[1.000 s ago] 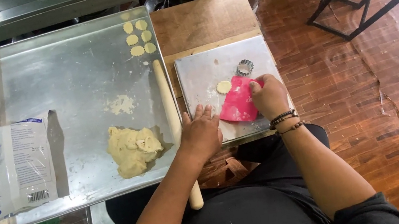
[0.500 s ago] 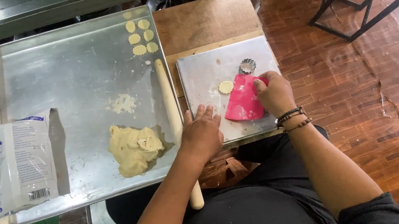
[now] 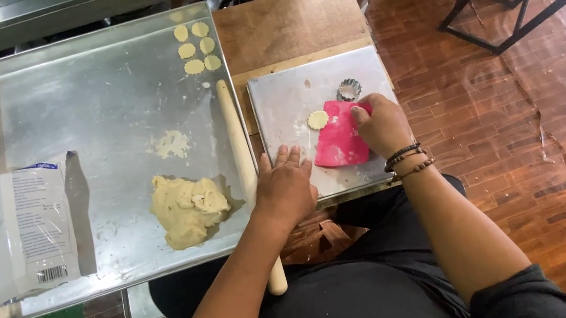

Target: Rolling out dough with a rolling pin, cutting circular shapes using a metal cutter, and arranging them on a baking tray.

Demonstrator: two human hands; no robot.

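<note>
Right hand grips the top edge of a pink scraper, fingers curled over it; the scraper lies flat on the small metal sheet, its upper right corner hidden under the hand. Left hand rests palm down, fingers spread and holding nothing, on the sheet's left edge, covering part of the rolling pin. The pin's lower end sticks out past the table edge. One round dough disc sits just beside the scraper, a fluted metal cutter near it. Dough lump, six discs and a flour bag on the big tray. Green object at the left edge cut off, unclear.
</note>
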